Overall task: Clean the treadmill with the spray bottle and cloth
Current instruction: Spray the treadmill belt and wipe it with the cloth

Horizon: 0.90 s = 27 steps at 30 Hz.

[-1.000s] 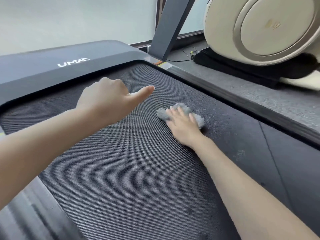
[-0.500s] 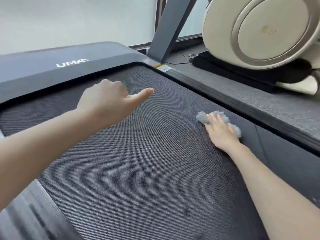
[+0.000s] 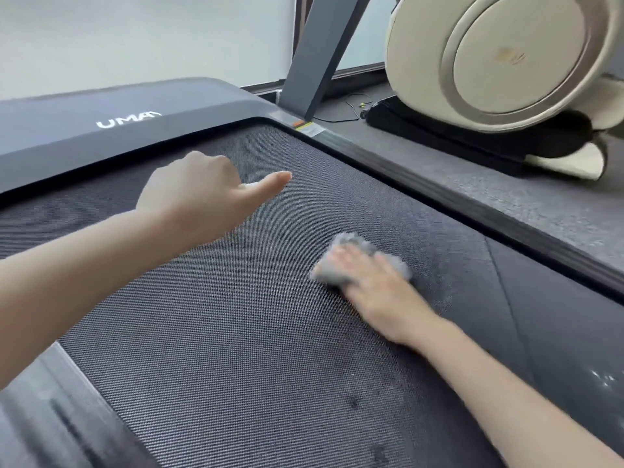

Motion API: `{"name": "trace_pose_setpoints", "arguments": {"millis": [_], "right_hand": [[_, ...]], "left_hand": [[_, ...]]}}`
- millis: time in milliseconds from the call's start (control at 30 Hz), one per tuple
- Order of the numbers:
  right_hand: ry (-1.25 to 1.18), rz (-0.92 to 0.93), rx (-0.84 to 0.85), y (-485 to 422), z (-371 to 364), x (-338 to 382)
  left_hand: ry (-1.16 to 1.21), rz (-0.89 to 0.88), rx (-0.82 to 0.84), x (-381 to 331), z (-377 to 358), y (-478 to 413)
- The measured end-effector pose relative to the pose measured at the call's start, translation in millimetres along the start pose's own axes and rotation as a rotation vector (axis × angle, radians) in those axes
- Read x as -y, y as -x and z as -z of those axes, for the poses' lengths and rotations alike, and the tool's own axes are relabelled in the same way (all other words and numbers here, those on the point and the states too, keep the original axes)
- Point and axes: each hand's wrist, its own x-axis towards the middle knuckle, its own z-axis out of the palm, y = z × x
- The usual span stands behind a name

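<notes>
Cloth [image 3: 354, 244], fluffy grey, lies crosswise on dark woven treadmill belt [image 3: 236, 332], pressed by flat right hand [image 3: 381, 292]; left hand [image 3: 192, 197] fisted, thumb out.

The treadmill belt [image 3: 236, 332] is charcoal grey with a fine, even woven grid of tiny dots, marked by a few darker blotches [image 3: 354, 402] low down. The treadmill hood [image 3: 101, 143] is smooth slate grey and bears white lettering [image 3: 128, 119]. The side rail [image 3: 439, 194] is black, with a small orange and white label [image 3: 307, 128] at its far end. The upright post [image 3: 317, 52] is plain dark grey. The cloth [image 3: 351, 243] is light grey, unpatterned. The carpet [image 3: 523, 204] is mid grey with a fine speckle. The round machine [image 3: 506, 55] is cream with a brushed bronze ring, on a black base [image 3: 456, 140]. The wall [image 3: 135, 38] is pale greenish white
</notes>
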Motion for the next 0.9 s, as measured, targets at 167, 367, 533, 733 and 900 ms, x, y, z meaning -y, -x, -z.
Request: {"name": "trace_pose_setpoints", "arguments": {"millis": [167, 367, 533, 733, 900], "right_hand": [[0.055, -0.591, 0.062, -9, 13, -95], [-0.013, -0.232, 0.009, 37, -5, -12], [-0.019, -0.047, 0.096, 62, -6, 21], [0.017, -0.523, 0.030, -8, 8, -73], [0.043, -0.472, 0.019, -44, -12, -15]], "left_hand": [[0.006, 0.009, 0.009, 7, 2, -1], [0.001, -0.011, 0.015, -4, -5, -3], [-0.050, -0.064, 0.054, -26, -23, 2], [-0.059, -0.036, 0.092, -22, -27, 9], [-0.063, 0.007, 0.047, -8, -13, 5]]}}
